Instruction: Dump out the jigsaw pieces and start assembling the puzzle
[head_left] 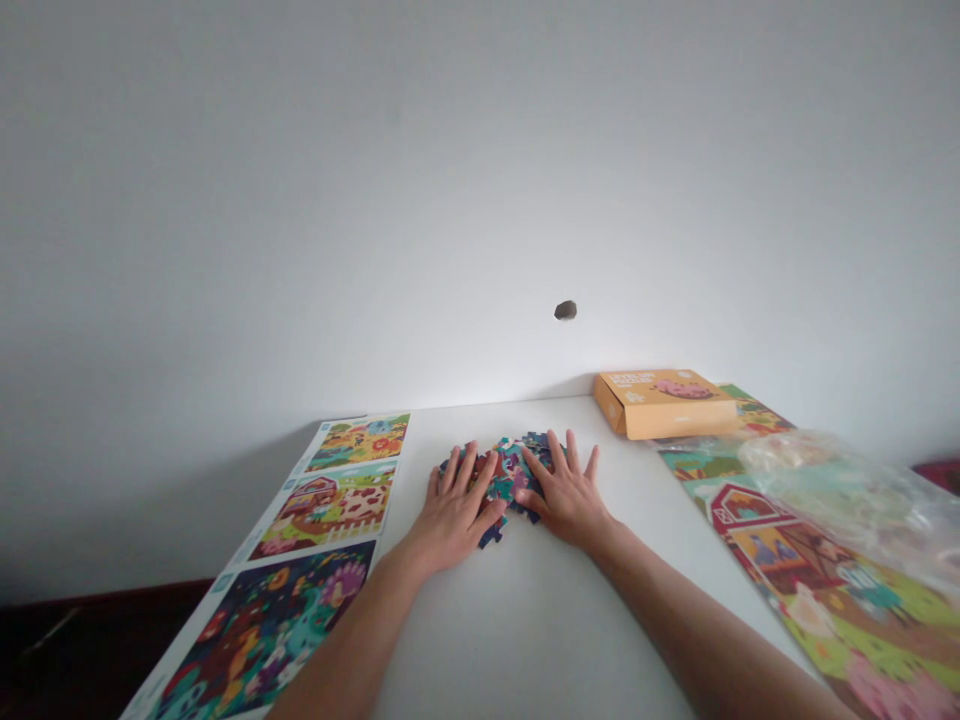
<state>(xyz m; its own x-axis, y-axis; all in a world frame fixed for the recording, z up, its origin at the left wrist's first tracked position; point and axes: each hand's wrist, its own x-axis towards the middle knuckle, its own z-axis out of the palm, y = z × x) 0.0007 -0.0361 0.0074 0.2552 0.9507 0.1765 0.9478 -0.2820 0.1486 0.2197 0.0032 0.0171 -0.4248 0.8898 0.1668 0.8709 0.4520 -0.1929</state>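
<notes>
A heap of dark blue, teal and red jigsaw puzzle pieces [504, 484] lies on the white table [480, 630]. My left hand [454, 512] rests palm down on the heap's left side, its fingers spread. On the right side my right hand [564, 496] lies flat in the same way, fingers apart. Both hands touch the pieces and cover part of them. Neither hand grips a piece that I can see.
At left lies a sheet with three printed pictures [326, 510]. An orange puzzle box [667, 402] stands at the back right. Beside it are a large farm picture [795, 560] and a clear plastic bag [840, 490]. The wall [450, 250] behind has a hole [565, 310].
</notes>
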